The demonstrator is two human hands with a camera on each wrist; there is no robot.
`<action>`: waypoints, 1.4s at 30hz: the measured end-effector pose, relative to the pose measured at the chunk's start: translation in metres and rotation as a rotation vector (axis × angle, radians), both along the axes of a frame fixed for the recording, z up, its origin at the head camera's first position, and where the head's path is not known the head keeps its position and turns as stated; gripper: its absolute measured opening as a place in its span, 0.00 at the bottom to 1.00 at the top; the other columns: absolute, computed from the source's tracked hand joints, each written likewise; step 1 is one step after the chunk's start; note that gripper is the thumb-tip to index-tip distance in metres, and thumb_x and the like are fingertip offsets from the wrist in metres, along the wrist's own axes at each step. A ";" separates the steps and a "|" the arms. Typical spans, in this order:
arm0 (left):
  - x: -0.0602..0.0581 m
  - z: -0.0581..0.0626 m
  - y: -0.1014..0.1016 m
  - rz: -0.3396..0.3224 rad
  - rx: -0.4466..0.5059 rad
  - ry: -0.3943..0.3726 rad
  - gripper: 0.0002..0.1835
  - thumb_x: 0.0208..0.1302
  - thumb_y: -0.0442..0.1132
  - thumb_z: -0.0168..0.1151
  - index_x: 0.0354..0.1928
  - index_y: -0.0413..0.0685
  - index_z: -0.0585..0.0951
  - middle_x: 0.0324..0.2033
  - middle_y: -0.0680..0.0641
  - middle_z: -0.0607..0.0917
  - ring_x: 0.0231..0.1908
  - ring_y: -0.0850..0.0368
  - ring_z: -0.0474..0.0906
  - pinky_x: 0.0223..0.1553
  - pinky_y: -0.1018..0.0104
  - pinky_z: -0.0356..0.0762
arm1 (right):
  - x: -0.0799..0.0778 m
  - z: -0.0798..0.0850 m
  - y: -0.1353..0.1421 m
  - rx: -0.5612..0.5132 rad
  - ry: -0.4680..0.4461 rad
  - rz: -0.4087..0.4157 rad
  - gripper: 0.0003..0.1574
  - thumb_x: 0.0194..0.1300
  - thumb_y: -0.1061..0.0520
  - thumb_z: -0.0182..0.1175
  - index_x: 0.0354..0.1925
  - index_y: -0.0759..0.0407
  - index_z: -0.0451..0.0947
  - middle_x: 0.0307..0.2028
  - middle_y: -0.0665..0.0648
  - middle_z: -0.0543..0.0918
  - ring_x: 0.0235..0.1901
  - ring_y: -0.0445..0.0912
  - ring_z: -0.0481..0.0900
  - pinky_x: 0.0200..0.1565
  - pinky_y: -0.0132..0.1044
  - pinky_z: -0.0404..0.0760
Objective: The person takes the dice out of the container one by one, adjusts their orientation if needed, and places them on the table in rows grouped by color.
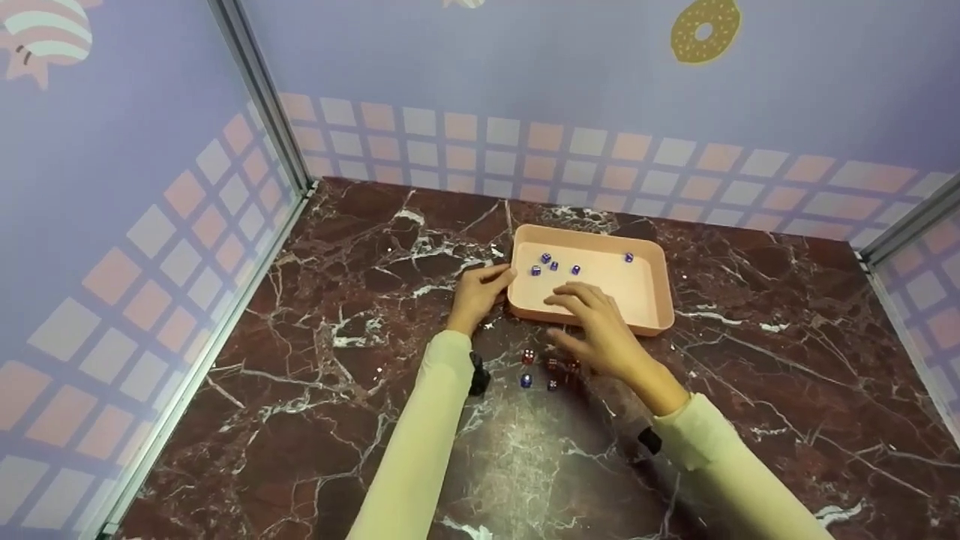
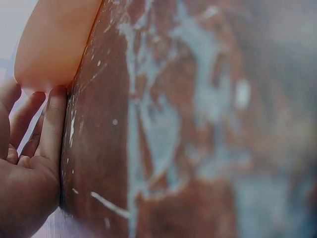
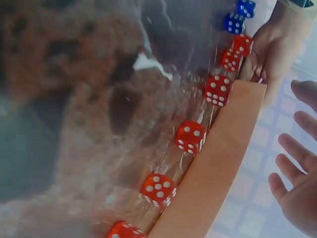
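A peach-coloured shallow tray [image 1: 660, 300] holds several blue dice [image 1: 575, 269], most toward its left part and one near the back right. My left hand [image 1: 476, 294] is at the tray's left end, its fingertips [image 2: 55, 96] touching the end wall. Over the tray's front edge hovers my right hand [image 1: 604, 341], fingers spread and apart, with nothing seen in it. Several red dice [image 3: 218, 90] lie on the table in front of the tray, with blue dice [image 3: 235, 23] near the left hand's side. In the head view the right hand partly covers this group.
The table [image 1: 300, 420] has a dark red marbled top with white veins. A patterned wall [image 1: 480, 150] stands behind the tray, and another panel [image 1: 150, 247] rises at the left. Dark wrist devices [image 1: 478, 373] sit under the forearms.
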State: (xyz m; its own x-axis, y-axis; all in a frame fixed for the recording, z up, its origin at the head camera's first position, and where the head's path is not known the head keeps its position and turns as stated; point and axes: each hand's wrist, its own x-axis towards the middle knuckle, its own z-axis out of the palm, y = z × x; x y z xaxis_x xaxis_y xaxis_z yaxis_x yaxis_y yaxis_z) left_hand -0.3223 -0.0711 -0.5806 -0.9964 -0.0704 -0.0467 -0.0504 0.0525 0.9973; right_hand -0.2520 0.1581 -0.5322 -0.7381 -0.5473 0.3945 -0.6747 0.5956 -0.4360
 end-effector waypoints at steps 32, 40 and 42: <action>-0.004 0.003 -0.005 -0.010 -0.014 -0.015 0.17 0.74 0.41 0.70 0.60 0.42 0.88 0.53 0.40 0.90 0.43 0.53 0.91 0.44 0.67 0.90 | -0.110 0.011 -0.039 0.361 -0.230 -0.180 0.24 0.65 0.58 0.71 0.59 0.61 0.85 0.54 0.67 0.81 0.59 0.64 0.75 0.62 0.65 0.74; -0.003 -0.001 -0.003 -0.025 -0.006 -0.024 0.17 0.74 0.41 0.69 0.60 0.42 0.88 0.53 0.41 0.90 0.45 0.53 0.91 0.43 0.69 0.90 | -0.118 0.000 -0.048 0.407 -0.212 -0.234 0.19 0.69 0.60 0.66 0.57 0.60 0.87 0.55 0.65 0.80 0.61 0.63 0.74 0.64 0.63 0.73; -0.003 -0.002 -0.003 -0.023 -0.004 -0.018 0.17 0.75 0.40 0.69 0.60 0.41 0.88 0.53 0.40 0.90 0.44 0.54 0.91 0.43 0.69 0.89 | -0.118 -0.001 -0.050 0.414 -0.203 -0.240 0.17 0.69 0.61 0.65 0.55 0.60 0.88 0.55 0.65 0.80 0.61 0.63 0.73 0.64 0.63 0.74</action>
State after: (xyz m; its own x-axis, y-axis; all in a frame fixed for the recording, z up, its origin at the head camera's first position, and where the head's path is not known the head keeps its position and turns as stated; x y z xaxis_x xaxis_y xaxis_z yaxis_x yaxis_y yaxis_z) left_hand -0.3254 -0.0744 -0.5827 -0.9968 -0.0475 -0.0647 -0.0674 0.0576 0.9961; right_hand -0.3704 0.1082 -0.5334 -0.9013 -0.4330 0.0164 -0.4240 0.8735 -0.2394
